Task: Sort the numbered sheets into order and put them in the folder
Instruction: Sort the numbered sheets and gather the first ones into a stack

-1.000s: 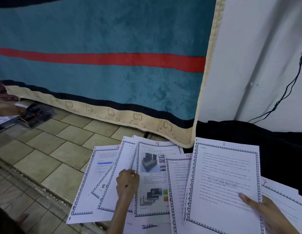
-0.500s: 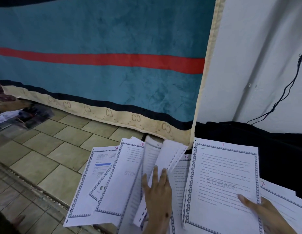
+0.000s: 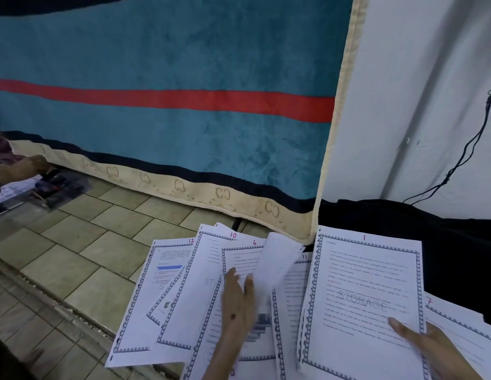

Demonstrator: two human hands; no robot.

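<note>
Left hand: your left hand (image 3: 237,300) is lying on the spread with fingers straight, turning a curled sheet (image 3: 275,263) over, likely to uncover the numbers beneath.
Right hand: your right hand (image 3: 428,344) is pinching the near right corner of sheet 1 (image 3: 365,292), thumb on top, probably keeping it apart as the start of the ordered stack.
Numbered sheets: they are lying fanned and overlapping on the tiled floor (image 3: 82,242), with 12 (image 3: 156,292) far left, then 10 (image 3: 208,270), 6 (image 3: 241,259), 11 (image 3: 293,292) and 7 (image 3: 458,322) at the right.
Reason for the fan: you are keeping the top corner numbers readable.
Folder: I cannot tell where it is.
</note>
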